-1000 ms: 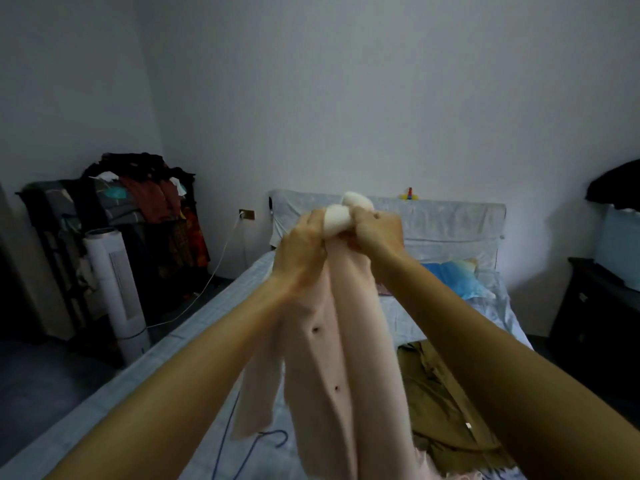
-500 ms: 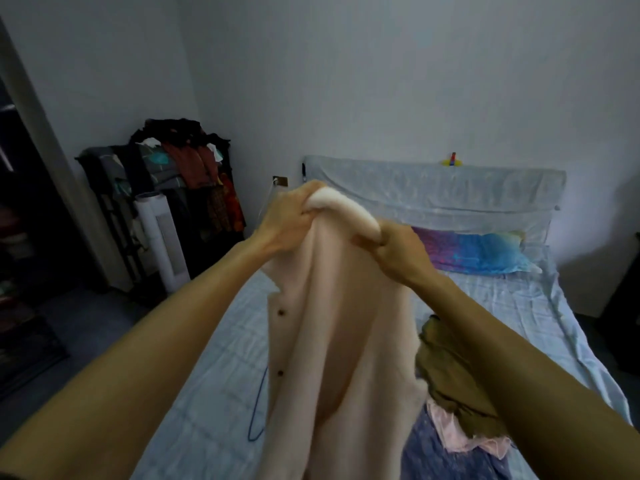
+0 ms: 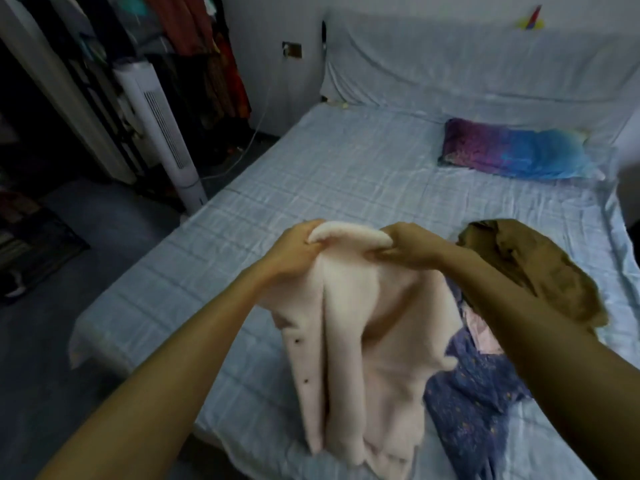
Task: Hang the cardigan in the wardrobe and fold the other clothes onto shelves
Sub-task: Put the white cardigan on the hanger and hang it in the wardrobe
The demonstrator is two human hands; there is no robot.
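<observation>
A pale pink fuzzy cardigan with dark buttons hangs over the bed, its lower part resting on the sheet. My left hand grips its collar on the left and my right hand grips the collar on the right, a short span of collar stretched between them. To the right lie an olive-brown garment, a dark blue patterned garment and a bit of light pink cloth.
The bed has a light blue checked sheet and a purple-blue pillow near the headboard. A white tower fan stands left of the bed, with a crowded clothes rack behind it. A dark open wardrobe is at far left.
My view has tipped down toward the bed. Both hands have lowered the cardigan from in front of the wall and drawn apart along the collar; its hem now rests on the sheet.
</observation>
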